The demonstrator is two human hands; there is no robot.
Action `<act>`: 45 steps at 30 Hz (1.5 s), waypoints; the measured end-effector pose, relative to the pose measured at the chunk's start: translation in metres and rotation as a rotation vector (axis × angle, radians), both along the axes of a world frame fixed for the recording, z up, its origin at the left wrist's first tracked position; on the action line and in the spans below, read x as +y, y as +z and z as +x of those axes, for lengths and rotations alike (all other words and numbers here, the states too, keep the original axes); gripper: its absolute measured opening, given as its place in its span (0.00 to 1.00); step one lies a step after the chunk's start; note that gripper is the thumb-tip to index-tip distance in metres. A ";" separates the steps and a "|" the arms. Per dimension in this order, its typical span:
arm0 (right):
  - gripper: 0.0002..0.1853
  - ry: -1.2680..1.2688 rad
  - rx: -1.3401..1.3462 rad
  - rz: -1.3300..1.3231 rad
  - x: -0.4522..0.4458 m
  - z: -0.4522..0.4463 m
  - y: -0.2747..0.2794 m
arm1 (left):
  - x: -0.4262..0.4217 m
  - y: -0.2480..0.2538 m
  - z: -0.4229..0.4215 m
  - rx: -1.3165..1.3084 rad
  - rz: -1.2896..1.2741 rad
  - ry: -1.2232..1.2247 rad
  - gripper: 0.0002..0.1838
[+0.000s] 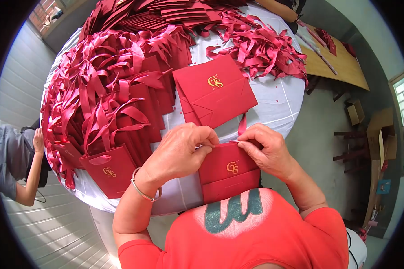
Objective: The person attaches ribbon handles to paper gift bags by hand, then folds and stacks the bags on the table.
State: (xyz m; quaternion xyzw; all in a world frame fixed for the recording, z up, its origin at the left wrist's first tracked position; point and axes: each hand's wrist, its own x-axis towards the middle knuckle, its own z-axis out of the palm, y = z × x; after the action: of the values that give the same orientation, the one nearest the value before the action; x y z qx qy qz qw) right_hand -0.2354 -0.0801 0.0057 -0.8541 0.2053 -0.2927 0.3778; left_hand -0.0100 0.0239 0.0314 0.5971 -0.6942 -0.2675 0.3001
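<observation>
A red paper gift bag (217, 167) with a gold monogram is at the table's near edge, against the front of my shirt. My left hand (182, 145) is closed in a pinch at the left end of its top edge. My right hand (267, 145) pinches the top edge near the right corner, where a short red ribbon (242, 124) sticks up. My fingers hide most of the ribbon's lower end. Just beyond my hands lie flat red bags (229, 101), stacked, the top one showing the same gold monogram.
Many red bags with ribbon handles (107, 94) crowd the left of the round white-covered table (283, 105). Loose ribbons (265, 49) are heaped at the back right, and flat bags (166, 13) at the back. Another person's arm (33, 166) is at the left.
</observation>
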 end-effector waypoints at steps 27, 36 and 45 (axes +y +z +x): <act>0.11 0.178 -0.101 -0.230 0.018 0.021 -0.004 | -0.005 -0.012 -0.008 0.499 0.637 0.117 0.08; 0.08 0.108 0.049 -0.254 0.026 0.023 0.008 | -0.002 -0.011 -0.009 0.487 0.581 0.109 0.08; 0.06 0.082 0.371 -0.467 0.040 0.044 0.028 | 0.001 -0.009 -0.015 0.472 0.490 0.161 0.08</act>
State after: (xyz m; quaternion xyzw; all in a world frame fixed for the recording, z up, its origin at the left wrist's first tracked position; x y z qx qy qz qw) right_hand -0.1918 -0.0399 0.0337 -0.9643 0.1633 -0.1552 0.1389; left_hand -0.0255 0.0252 0.0226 0.6260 -0.4717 -0.5321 0.3202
